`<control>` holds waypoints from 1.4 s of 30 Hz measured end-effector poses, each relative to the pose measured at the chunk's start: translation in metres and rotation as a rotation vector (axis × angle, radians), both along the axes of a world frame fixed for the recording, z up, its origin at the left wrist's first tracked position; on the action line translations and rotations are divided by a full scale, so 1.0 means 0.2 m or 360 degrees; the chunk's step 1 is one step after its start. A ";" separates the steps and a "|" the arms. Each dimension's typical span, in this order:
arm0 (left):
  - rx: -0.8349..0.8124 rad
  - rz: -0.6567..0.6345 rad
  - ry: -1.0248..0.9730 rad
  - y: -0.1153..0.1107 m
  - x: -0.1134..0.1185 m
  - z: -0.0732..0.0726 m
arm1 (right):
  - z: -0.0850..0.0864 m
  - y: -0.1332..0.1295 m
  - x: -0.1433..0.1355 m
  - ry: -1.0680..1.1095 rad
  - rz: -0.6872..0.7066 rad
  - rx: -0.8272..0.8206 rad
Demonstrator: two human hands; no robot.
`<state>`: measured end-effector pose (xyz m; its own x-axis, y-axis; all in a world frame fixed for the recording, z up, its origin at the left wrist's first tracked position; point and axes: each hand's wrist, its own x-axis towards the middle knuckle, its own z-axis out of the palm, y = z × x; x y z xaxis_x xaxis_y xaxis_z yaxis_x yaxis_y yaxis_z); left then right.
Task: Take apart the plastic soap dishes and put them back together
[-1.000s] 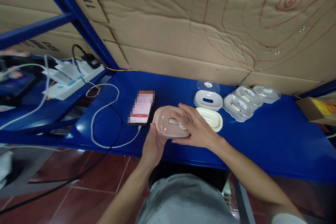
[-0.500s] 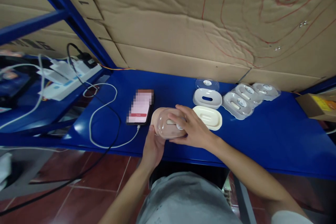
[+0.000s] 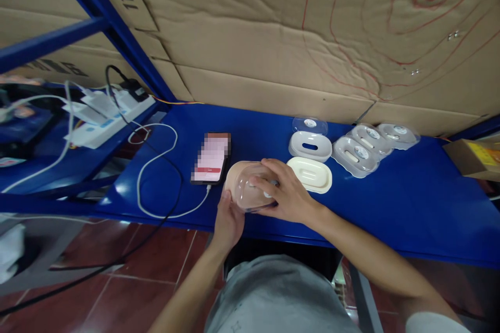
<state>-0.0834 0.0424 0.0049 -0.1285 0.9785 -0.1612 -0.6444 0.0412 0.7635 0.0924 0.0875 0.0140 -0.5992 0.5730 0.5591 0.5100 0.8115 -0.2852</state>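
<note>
Over the front of the blue table, a pink oval plastic box is held between both hands. My left hand grips it from the lower left, thumb against its side. My right hand is closed over the clear plastic lid, which sits askew on the box; its fingers hide part of the top. A cream oval tray lies just beyond my right hand. Behind it stands a white oval piece with a slot, and farther back a loose clear lid with a round sticker.
Several clear-lidded oval boxes stand grouped at the right rear. A phone on a white charging cable lies left of my hands. A power strip is farther left. Cardboard walls the back; a carton stands far right.
The clear lid has tilted and shifted on the pink box, its near edge coming lower, as my right hand turns it. My left hand keeps its grip. The view has moved slightly.
</note>
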 end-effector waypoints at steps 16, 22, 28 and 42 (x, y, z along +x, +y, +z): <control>-0.0048 0.0045 -0.0033 0.01 -0.01 -0.02 | 0.02 0.01 -0.02 -0.0213 -0.0066 0.0004; -0.0034 0.0110 0.0125 0.02 -0.01 -0.04 | 0.03 0.00 -0.02 -0.0148 -0.0116 -0.0169; -0.0042 -0.0105 0.0129 0.00 -0.02 -0.01 | 0.07 0.01 0.00 -0.0027 -0.0067 -0.0420; 0.0502 0.0260 0.1810 0.01 -0.22 0.04 | 0.13 0.18 0.01 -0.0007 -0.0154 -0.0451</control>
<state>-0.1267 0.0445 0.0138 -0.1689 0.9133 0.3705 0.4288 -0.2704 0.8620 0.0953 0.1244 0.0398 -0.5362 0.7605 0.3662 0.5828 0.6474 -0.4912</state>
